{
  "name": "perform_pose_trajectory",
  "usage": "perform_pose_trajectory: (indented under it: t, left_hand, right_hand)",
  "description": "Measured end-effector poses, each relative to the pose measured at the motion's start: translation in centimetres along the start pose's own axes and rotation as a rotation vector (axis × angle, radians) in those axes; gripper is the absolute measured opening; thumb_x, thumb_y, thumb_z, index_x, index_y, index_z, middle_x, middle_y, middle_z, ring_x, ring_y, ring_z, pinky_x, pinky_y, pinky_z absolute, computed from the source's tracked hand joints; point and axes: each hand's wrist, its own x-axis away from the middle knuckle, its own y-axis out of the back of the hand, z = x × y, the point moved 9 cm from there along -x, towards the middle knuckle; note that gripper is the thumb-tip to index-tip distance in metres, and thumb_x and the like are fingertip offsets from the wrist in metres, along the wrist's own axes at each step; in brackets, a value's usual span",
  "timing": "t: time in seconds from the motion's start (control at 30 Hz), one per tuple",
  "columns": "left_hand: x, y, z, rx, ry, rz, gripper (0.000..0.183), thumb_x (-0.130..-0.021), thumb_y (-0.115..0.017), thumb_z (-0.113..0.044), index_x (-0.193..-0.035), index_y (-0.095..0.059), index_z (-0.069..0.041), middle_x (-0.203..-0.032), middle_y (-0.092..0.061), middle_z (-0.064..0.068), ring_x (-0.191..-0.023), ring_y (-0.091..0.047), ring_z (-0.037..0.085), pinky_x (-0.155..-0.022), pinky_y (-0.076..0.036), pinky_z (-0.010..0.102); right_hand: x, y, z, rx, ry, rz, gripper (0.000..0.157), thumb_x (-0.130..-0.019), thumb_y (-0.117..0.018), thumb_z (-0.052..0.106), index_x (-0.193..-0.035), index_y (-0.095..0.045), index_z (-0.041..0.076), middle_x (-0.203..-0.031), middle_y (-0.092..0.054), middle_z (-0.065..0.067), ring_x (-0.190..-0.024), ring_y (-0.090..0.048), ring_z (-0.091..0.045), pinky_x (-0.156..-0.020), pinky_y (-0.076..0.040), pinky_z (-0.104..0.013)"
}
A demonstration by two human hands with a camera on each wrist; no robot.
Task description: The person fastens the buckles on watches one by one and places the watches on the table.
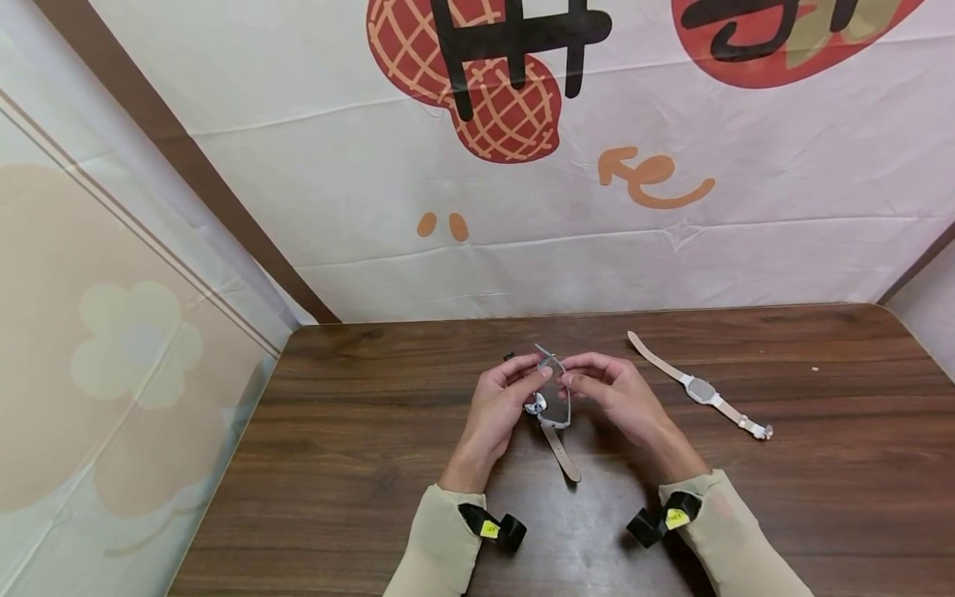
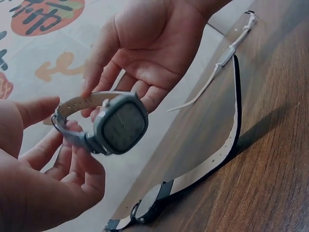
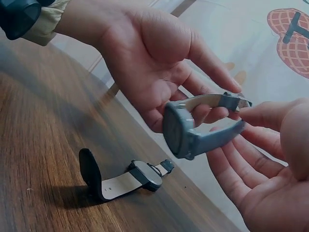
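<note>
A grey-blue wristwatch (image 2: pixel 121 124) with a squarish face is held up between both hands, its strap bent into a loop. My left hand (image 1: pixel 492 406) pinches the strap near the buckle, thumb and fingertips on either side. From the right, my right hand (image 1: pixel 622 400) pinches the strap with thumb and fingers. In the right wrist view the strap end passes the buckle (image 3: pixel 231 101), right at the fingertips of both hands. Beneath the hands lies a black watch (image 3: pixel 145 176), its strap spread out with the beige inner side showing.
A white watch (image 1: pixel 701 390) lies stretched out on the brown wooden table (image 1: pixel 358 464), to the right of the hands. Printed cloth (image 1: pixel 522 240) hangs along the table's back edge and left side. Each wrist wears a black camera.
</note>
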Motion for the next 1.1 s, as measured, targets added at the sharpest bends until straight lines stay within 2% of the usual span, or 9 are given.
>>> perform_pose_trajectory:
  t: [0.17, 0.23, 0.47, 0.57, 0.73, 0.83, 0.97, 1.1]
  left_hand:
    - [-0.01, -0.16, 0.0, 0.051, 0.001, 0.008, 0.031, -0.091, -0.07, -0.011, -0.12, -0.066, 0.001, -0.093, -0.068, -0.004, -0.084, -0.061, 0.008, -0.073, -0.048, 0.023]
    - [-0.02, -0.14, 0.01, 0.062, -0.001, 0.001, 0.03, -0.092, -0.069, -0.011, -0.119, -0.066, 0.001, -0.09, -0.068, -0.005, -0.084, -0.061, 0.009, -0.073, -0.048, 0.022]
    - [0.03, -0.24, -0.14, 0.103, -0.021, 0.003, 0.028, -0.094, -0.066, -0.009, -0.118, -0.065, 0.005, -0.085, -0.066, -0.003, -0.076, -0.061, 0.01, -0.067, -0.048, 0.021]
    - [0.14, -0.32, -0.22, 0.112, -0.016, 0.01, 0.027, -0.094, -0.066, -0.009, -0.117, -0.065, 0.005, -0.084, -0.066, -0.002, -0.074, -0.06, 0.01, -0.065, -0.047, 0.021]
    - [0.15, -0.37, -0.21, 0.117, -0.007, 0.014, 0.026, -0.093, -0.066, -0.009, -0.116, -0.065, 0.003, -0.084, -0.067, -0.003, -0.074, -0.061, 0.01, -0.064, -0.049, 0.022]
    - [0.13, -0.38, -0.24, 0.116, -0.011, 0.014, 0.027, -0.093, -0.066, -0.009, -0.117, -0.065, 0.004, -0.084, -0.066, -0.004, -0.074, -0.061, 0.01, -0.064, -0.049, 0.022]
    - [0.18, -0.42, -0.28, 0.116, -0.012, 0.012, 0.027, -0.093, -0.067, -0.01, -0.117, -0.065, 0.003, -0.083, -0.067, -0.004, -0.074, -0.061, 0.009, -0.063, -0.049, 0.022]
    - [0.07, -0.38, -0.18, 0.11, -0.011, 0.003, 0.027, -0.093, -0.068, -0.012, -0.117, -0.066, 0.002, -0.085, -0.067, -0.002, -0.074, -0.061, 0.009, -0.064, -0.048, 0.023]
  right_hand:
    - [0.0, 0.22, -0.22, 0.003, -0.004, -0.019, 0.029, -0.096, -0.061, 0.002, -0.119, -0.058, -0.015, -0.102, -0.07, -0.022, -0.084, -0.071, -0.015, -0.081, -0.058, -0.032]
    - [0.02, 0.23, -0.2, 0.006, -0.002, -0.019, 0.029, -0.096, -0.061, 0.002, -0.119, -0.057, -0.015, -0.102, -0.069, -0.024, -0.085, -0.071, -0.016, -0.082, -0.058, -0.032]
    - [0.12, 0.66, -0.02, 0.1, -0.014, -0.067, 0.027, -0.095, -0.063, 0.006, -0.118, -0.063, -0.009, -0.096, -0.073, -0.006, -0.091, -0.068, -0.016, -0.081, -0.054, -0.028]
    - [0.13, 0.74, -0.04, 0.113, -0.02, -0.077, 0.027, -0.096, -0.062, 0.007, -0.119, -0.063, -0.009, -0.097, -0.073, -0.007, -0.092, -0.068, -0.017, -0.081, -0.054, -0.027]
    - [0.08, 0.64, -0.02, 0.129, -0.013, -0.075, 0.03, -0.097, -0.062, 0.01, -0.12, -0.062, -0.01, -0.101, -0.073, -0.015, -0.096, -0.069, -0.021, -0.09, -0.054, -0.033]
    - [0.05, 0.72, -0.08, 0.156, -0.014, -0.084, 0.029, -0.097, -0.063, 0.012, -0.12, -0.063, -0.007, -0.101, -0.073, -0.013, -0.099, -0.069, -0.024, -0.09, -0.053, -0.033]
    - [0.06, 0.74, -0.02, 0.179, -0.009, -0.087, 0.026, -0.097, -0.062, 0.012, -0.12, -0.064, -0.001, -0.096, -0.072, -0.006, -0.083, -0.064, -0.02, -0.071, -0.052, -0.028]
    - [0.09, 0.49, 0.33, 0.162, 0.019, -0.073, 0.024, -0.099, -0.058, 0.011, -0.121, -0.062, 0.004, -0.093, -0.069, -0.008, -0.067, -0.055, -0.016, -0.057, -0.048, -0.028]
